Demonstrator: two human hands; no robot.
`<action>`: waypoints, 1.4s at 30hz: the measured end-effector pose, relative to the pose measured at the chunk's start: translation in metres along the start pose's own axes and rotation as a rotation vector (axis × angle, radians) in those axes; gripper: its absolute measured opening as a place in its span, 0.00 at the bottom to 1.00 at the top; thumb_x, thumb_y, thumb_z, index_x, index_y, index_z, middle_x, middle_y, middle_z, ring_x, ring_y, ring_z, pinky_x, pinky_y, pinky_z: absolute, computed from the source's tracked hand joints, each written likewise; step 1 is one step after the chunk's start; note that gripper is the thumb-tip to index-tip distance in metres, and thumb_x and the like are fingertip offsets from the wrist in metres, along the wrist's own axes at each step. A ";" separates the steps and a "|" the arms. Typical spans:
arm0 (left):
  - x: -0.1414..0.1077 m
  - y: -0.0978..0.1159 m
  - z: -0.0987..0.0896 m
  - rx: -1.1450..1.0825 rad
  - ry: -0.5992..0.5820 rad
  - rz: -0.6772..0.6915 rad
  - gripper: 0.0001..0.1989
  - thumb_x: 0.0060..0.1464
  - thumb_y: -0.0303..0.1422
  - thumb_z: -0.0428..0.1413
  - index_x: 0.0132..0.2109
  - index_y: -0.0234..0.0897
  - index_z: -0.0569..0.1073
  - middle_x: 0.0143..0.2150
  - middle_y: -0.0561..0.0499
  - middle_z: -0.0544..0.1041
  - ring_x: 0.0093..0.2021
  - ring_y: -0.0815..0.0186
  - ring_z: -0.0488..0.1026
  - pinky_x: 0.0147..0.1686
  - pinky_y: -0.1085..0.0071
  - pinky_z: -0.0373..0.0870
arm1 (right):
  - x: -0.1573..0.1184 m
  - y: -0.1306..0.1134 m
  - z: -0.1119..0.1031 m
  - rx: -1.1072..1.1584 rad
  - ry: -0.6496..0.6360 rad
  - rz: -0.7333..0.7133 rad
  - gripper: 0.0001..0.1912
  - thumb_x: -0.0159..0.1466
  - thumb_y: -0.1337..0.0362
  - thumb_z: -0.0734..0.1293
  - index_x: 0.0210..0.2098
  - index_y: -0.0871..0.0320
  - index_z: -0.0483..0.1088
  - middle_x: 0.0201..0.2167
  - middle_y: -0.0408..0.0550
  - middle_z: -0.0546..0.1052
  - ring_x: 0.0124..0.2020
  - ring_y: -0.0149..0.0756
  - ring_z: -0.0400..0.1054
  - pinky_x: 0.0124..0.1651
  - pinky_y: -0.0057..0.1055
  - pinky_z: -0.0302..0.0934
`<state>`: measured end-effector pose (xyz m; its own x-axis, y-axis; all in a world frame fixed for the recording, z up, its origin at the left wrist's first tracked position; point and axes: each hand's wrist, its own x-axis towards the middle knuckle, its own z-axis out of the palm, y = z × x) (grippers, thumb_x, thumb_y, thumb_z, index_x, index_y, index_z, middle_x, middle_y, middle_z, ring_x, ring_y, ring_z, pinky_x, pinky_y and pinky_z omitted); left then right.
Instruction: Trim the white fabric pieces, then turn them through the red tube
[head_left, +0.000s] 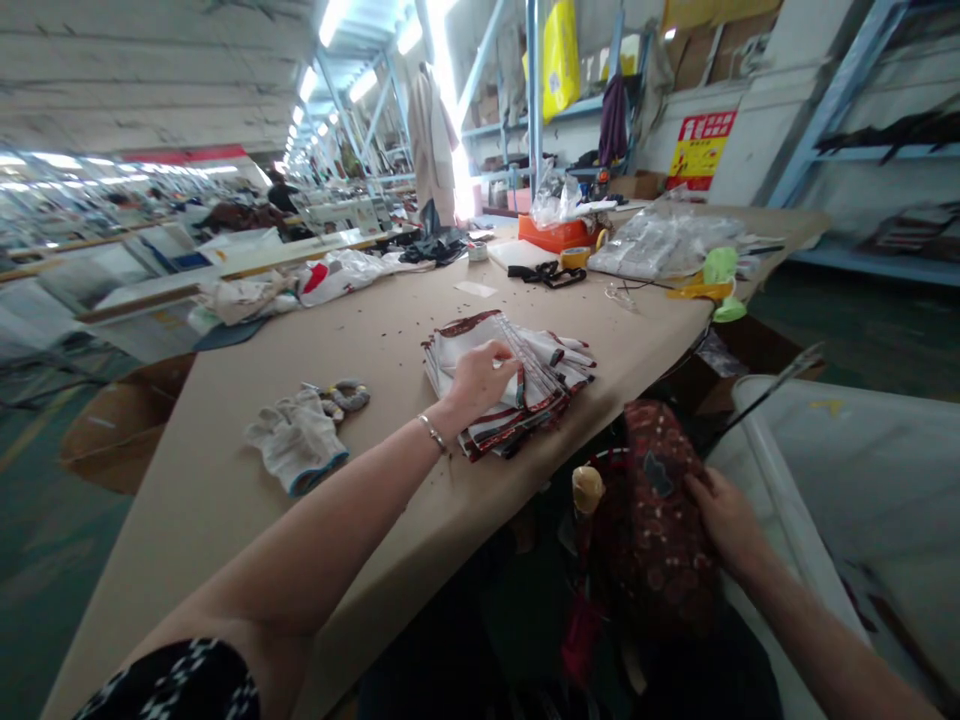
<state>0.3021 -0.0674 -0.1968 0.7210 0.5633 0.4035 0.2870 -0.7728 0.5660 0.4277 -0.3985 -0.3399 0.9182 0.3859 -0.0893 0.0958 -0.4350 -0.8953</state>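
Note:
A stack of white fabric pieces with dark red patterned edges (469, 335) lies near the table's right edge. My left hand (484, 378) rests on it, fingers closed in a pinch on the corner of a fabric piece. Below the table edge, on the right, my right hand (724, 510) grips a dark red patterned cloth (667, 520) with a grey patch on it. The cloth hangs down over the lap area, and the right fingertips are partly hidden by its folds.
On the table (360, 345) lie white work gloves (296, 440) and a grey ringed tool (349, 395). Farther back are black straps (547, 273), an orange box (551, 232) and plastic bags (660, 240). A white bin (855, 430) stands at right.

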 end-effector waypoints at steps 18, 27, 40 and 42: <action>0.026 0.016 0.009 0.574 -0.378 0.030 0.15 0.47 0.24 0.53 0.41 0.29 0.80 0.41 0.35 0.80 0.42 0.53 0.78 0.37 0.67 0.71 | -0.016 -0.002 0.038 0.109 0.055 -0.229 0.21 0.63 0.50 0.61 0.48 0.57 0.69 0.45 0.51 0.76 0.45 0.43 0.71 0.52 0.41 0.63; -0.025 0.010 -0.052 0.542 -0.140 0.119 0.11 0.51 0.26 0.50 0.36 0.34 0.77 0.38 0.43 0.79 0.37 0.59 0.75 0.36 0.67 0.67 | -0.037 -0.185 0.080 0.038 -0.122 -1.044 0.08 0.66 0.66 0.61 0.42 0.58 0.71 0.41 0.50 0.75 0.45 0.38 0.69 0.50 0.35 0.63; -0.101 0.018 -0.082 0.393 0.070 0.104 0.06 0.49 0.24 0.49 0.28 0.38 0.67 0.31 0.49 0.72 0.31 0.64 0.68 0.32 0.69 0.59 | -0.004 -0.228 0.127 -0.712 -0.104 -0.943 0.17 0.62 0.73 0.58 0.47 0.62 0.73 0.44 0.59 0.76 0.44 0.50 0.70 0.42 0.38 0.62; -0.114 0.014 -0.083 0.411 0.077 0.077 0.06 0.49 0.24 0.49 0.28 0.38 0.66 0.31 0.49 0.72 0.32 0.64 0.68 0.32 0.69 0.58 | -0.006 -0.227 0.116 -0.710 -0.070 -0.881 0.19 0.61 0.73 0.59 0.49 0.62 0.71 0.41 0.59 0.77 0.41 0.50 0.72 0.40 0.38 0.62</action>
<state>0.1714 -0.1186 -0.1753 0.7053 0.5074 0.4952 0.4732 -0.8570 0.2042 0.3558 -0.2079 -0.1865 0.4020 0.8211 0.4052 0.9150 -0.3440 -0.2107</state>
